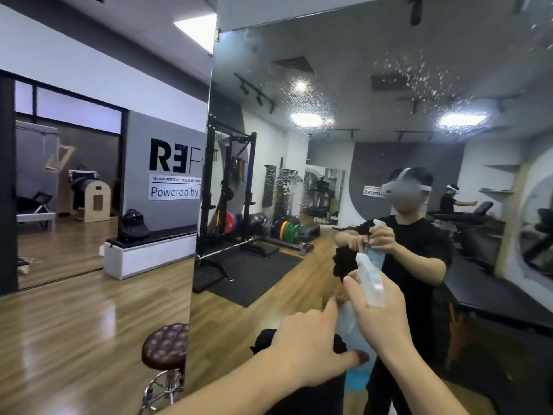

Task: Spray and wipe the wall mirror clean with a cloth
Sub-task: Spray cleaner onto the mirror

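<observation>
Grey wall (167, 136): black letters "REF"; white sign (175, 187) beneath reads "ALIGN POSTURE" and "Powered by".

The scene is seen through a single wide-angle camera worn on the head, faced forward and slightly down toward the wall mirror (389, 130), which is viewed from close by and at a slant, its left edge running down the middle of the frame. Both hands (308, 351) are caught near the lens at the lower edge. The camera's wearer is shown reflected in the glass.
</observation>
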A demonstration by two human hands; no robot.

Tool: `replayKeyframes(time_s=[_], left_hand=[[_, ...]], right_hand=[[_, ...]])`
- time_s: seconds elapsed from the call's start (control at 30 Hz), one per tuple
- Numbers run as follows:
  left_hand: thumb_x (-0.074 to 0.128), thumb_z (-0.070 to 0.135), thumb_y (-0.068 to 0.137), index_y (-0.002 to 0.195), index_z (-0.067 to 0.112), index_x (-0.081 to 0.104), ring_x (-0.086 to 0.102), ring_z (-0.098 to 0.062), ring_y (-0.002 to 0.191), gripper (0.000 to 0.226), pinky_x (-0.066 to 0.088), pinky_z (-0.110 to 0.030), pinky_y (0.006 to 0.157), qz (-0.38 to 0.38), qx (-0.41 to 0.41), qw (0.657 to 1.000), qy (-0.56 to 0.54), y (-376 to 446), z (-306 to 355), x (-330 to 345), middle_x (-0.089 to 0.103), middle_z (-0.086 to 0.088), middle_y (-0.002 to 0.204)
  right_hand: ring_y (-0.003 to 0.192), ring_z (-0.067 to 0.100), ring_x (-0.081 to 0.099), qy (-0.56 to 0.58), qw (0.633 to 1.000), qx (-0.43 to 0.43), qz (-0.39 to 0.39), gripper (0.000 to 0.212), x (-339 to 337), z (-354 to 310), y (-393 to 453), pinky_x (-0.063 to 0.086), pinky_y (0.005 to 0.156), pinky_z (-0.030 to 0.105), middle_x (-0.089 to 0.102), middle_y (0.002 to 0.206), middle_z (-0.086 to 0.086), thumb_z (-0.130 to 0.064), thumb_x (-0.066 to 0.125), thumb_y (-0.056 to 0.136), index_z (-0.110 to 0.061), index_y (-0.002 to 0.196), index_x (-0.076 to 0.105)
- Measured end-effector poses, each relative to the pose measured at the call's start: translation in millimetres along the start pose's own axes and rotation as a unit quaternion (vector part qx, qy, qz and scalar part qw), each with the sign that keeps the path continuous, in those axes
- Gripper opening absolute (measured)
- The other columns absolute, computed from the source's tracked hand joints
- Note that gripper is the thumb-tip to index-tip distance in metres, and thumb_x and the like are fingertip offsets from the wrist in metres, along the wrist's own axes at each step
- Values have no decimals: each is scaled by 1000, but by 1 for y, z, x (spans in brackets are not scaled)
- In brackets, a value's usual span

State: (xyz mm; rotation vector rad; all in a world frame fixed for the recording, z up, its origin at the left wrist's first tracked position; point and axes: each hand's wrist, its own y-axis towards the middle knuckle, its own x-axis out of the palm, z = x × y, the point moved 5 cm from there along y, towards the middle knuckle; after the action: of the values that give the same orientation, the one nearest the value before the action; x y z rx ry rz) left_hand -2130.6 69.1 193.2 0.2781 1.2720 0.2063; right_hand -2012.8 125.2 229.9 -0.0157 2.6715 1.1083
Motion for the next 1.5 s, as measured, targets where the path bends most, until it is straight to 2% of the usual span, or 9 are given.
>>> replayKeyframes(time_s=[0.13,0.4,0.7,0.8,0.93,1.07,1.13,1.27,1.5], left_hand=[[60,74,88,159,30,20,65,-17,105,92,47,-31,75,3,24,999,-28,-4,18,0,64,6,125],[61,74,86,157,32,20,66,-16,107,92,50,-31,79,-11,68,997,-46,-2,72,17,65,8,126],[60,75,87,151,30,26,66,-19,108,86,50,-33,81,-29,95,994,-48,-11,159,45,66,5,124],[62,73,87,154,30,24,66,-18,110,88,52,-35,87,-42,104,992,-60,-16,194,56,65,5,127],[64,70,88,155,31,22,66,-18,113,89,52,-34,91,-52,116,989,-69,-26,242,67,65,5,130],[64,71,87,153,33,25,65,-17,113,85,49,-31,87,-39,124,988,-79,-34,273,78,65,8,129],[63,72,87,151,33,25,65,-19,113,84,46,-31,84,-52,132,987,-72,-42,315,85,66,6,127],[62,72,88,153,32,24,65,-21,112,84,42,-29,80,-64,130,986,-80,-47,333,94,66,4,126],[62,71,89,152,33,24,65,-19,111,83,41,-27,79,-65,177,978,-84,-49,378,105,65,5,125]], right_hand=[[73,15,64,-19,999,-26,19,12,-18,-5,-4,55,72,48,64,74,-3,-21,69,93,-22,82,63],[70,15,62,-38,999,-9,24,15,-77,9,-16,55,69,46,62,70,-3,-22,68,92,-19,79,62],[82,10,63,-40,999,12,28,10,-164,29,-39,56,76,42,64,82,-12,-23,67,94,-25,85,63],[87,6,62,-48,997,24,48,10,-199,37,-53,56,76,37,64,85,-14,-24,68,94,-28,87,63],[82,7,62,-70,996,25,58,10,-249,41,-70,54,70,31,64,79,-7,-23,67,94,-25,86,62],[77,9,62,-94,994,15,61,12,-281,41,-81,53,67,31,64,76,-4,-20,67,93,-22,83,62],[79,9,63,-96,993,20,67,11,-323,43,-93,53,68,29,65,77,-5,-20,68,93,-23,84,63],[79,9,63,-88,994,28,66,11,-343,44,-103,53,69,30,65,78,-5,-19,69,93,-24,85,64],[71,14,61,-116,988,35,100,13,-392,45,-116,51,64,32,62,72,-2,-16,67,92,-19,80,62]])
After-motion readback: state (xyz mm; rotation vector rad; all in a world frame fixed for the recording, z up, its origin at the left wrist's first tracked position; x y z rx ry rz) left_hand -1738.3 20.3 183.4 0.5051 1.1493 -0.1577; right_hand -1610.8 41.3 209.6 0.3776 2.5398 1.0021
